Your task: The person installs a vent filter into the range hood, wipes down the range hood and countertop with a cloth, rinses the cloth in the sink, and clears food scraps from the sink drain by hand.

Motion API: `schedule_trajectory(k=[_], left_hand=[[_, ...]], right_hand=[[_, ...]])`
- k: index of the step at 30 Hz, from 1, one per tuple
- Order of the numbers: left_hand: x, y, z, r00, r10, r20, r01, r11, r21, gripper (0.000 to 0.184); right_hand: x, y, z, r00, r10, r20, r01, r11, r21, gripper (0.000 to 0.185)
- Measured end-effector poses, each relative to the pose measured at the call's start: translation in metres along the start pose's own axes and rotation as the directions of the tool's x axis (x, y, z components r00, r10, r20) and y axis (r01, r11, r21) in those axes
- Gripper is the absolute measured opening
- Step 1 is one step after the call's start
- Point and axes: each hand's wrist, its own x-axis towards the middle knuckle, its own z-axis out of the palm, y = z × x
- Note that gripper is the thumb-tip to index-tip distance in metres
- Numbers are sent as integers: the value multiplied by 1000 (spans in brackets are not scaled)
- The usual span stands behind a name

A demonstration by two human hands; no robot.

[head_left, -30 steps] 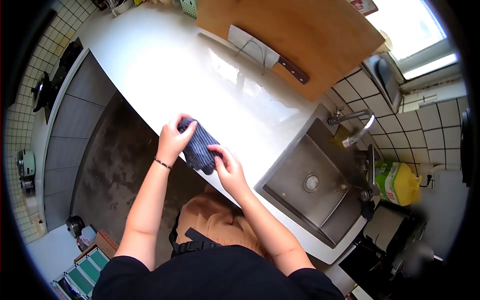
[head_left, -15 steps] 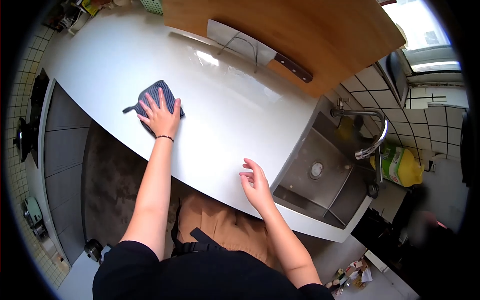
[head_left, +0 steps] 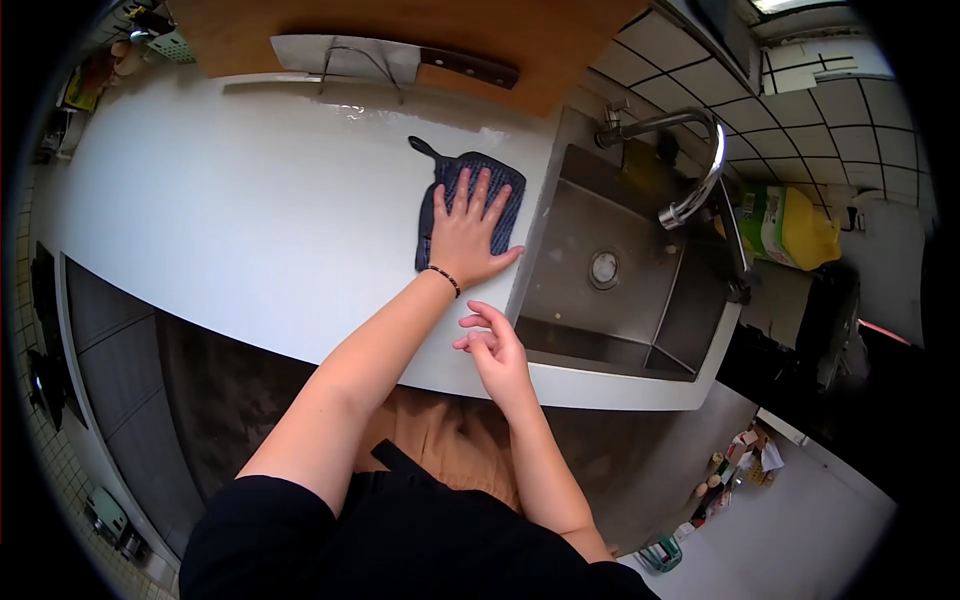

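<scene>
Flat on a dark blue striped dishcloth (head_left: 508,207) with a hanging loop, my left hand (head_left: 468,232) presses down with its fingers spread. The cloth lies on the white countertop (head_left: 250,210), close to the left edge of the sink (head_left: 610,330). My right hand (head_left: 497,350) hovers by the counter's front edge, just below my left wrist. Its fingers are loosely bent and apart, and it holds nothing.
A chrome faucet (head_left: 690,205) arches over the sink. Behind the counter, a cleaver (head_left: 400,60) stands in a wire holder before a wooden board (head_left: 330,15). A yellow jug (head_left: 800,230) stands right of the sink.
My left hand has slid the dishcloth rightward along the counter, from the left part to beside the sink. My right hand stays near the front edge. The view has turned.
</scene>
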Motion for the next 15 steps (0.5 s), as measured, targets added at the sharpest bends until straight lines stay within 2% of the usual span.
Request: schedule_trajectory(k=[4, 9, 11, 15], left_hand=[[4, 44, 25, 995, 100, 0, -100, 995, -9, 78], [-16, 35, 16, 984, 177, 1, -177, 984, -15, 70], [-33, 27, 5, 984, 174, 34, -174, 985, -3, 67], [-78, 0, -29, 995, 56, 88, -62, 995, 72, 66]], right_hand=[[-18, 3, -20, 997, -12, -79, 13, 1000, 14, 36], [-33, 25, -47, 981, -21, -193, 28, 999, 35, 34], [-34, 38, -54, 973, -46, -226, 56, 998, 38, 31], [-35, 38, -59, 971, -50, -236, 59, 998, 31, 30]])
